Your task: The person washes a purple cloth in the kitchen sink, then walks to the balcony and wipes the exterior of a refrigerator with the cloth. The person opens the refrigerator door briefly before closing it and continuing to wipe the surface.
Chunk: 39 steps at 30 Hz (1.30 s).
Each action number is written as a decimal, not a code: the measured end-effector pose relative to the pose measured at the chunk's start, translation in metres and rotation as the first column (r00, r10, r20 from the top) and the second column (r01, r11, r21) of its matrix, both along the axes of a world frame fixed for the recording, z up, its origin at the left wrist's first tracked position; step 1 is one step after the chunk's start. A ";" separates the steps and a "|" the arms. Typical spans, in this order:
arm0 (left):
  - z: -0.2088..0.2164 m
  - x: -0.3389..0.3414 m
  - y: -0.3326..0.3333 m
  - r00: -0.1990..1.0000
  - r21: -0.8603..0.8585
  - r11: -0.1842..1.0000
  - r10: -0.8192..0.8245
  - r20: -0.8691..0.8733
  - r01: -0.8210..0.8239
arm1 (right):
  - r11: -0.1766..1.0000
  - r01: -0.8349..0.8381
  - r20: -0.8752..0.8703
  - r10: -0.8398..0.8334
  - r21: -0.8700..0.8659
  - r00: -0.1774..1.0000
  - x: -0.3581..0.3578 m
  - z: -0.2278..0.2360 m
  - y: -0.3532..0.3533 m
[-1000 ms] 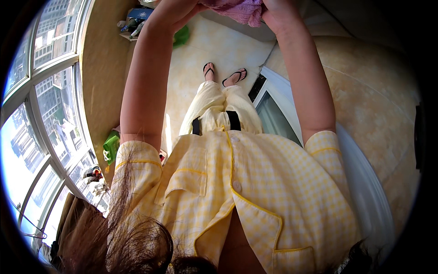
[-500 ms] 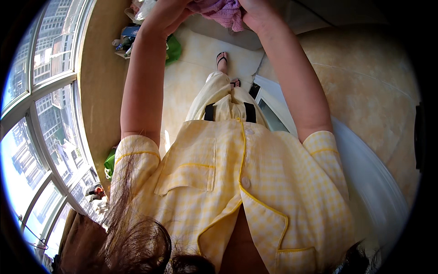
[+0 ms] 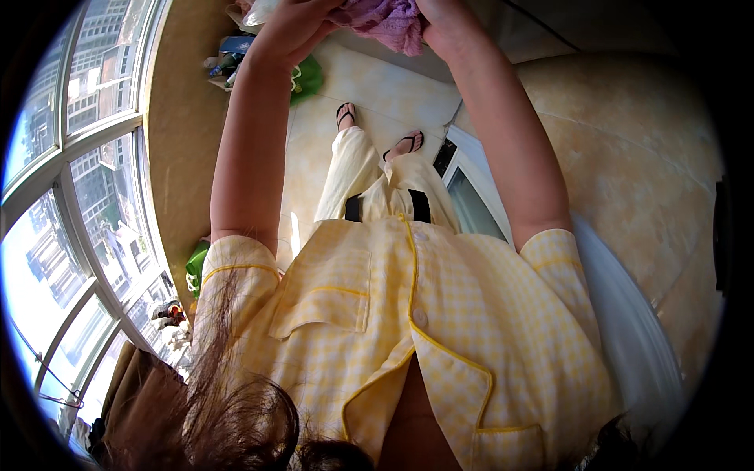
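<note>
Both arms stretch out ahead to the top edge of the view. Between my hands is a crumpled purple towel (image 3: 386,25) with a rough, nubbly weave; its upper part is cut off by the frame. My left hand (image 3: 301,25) is closed on the towel's left side. On its right side my right hand (image 3: 441,22) grips it, though most of those fingers are out of view.
Windows (image 3: 102,173) run along the left. By the left wall lie a green bag (image 3: 306,80) and assorted items. A white-framed glass-panelled appliance or door (image 3: 475,200) stands close by my right leg. Beige tiled floor (image 3: 393,82) lies ahead.
My feet have shifted: both sandalled feet now show, set apart, where one was mostly hidden before. The towel stays in both hands, nearly in the same place.
</note>
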<state>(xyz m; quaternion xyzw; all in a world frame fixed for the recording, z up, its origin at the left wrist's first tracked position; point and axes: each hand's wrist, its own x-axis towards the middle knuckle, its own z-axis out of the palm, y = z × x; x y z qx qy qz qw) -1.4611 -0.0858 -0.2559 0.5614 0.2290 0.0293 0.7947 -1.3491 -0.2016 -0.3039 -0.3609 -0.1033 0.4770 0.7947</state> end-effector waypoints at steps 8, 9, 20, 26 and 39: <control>0.010 -0.007 0.020 0.999 0.044 0.998 -0.036 -0.019 0.036 | 0.986 0.141 0.099 -0.133 -0.083 0.986 -0.002 0.004 0.002; 0.013 -0.008 0.021 0.999 0.047 0.998 -0.039 -0.022 0.040 | 0.986 0.146 0.124 -0.135 -0.086 0.983 -0.001 0.005 0.000; 0.019 0.001 0.040 0.980 0.109 0.974 -0.198 -0.008 0.197 | 0.957 0.283 0.180 -0.269 -0.058 0.946 -0.007 0.006 0.003; 0.003 0.010 0.075 0.902 0.168 0.888 -0.430 -0.030 0.429 | 0.864 0.463 0.271 -0.405 -0.197 0.873 -0.020 0.004 0.015; 0.021 0.051 0.042 0.859 0.192 0.876 -0.475 0.191 0.442 | 0.698 0.676 0.334 -0.595 -0.235 0.731 -0.017 0.047 0.013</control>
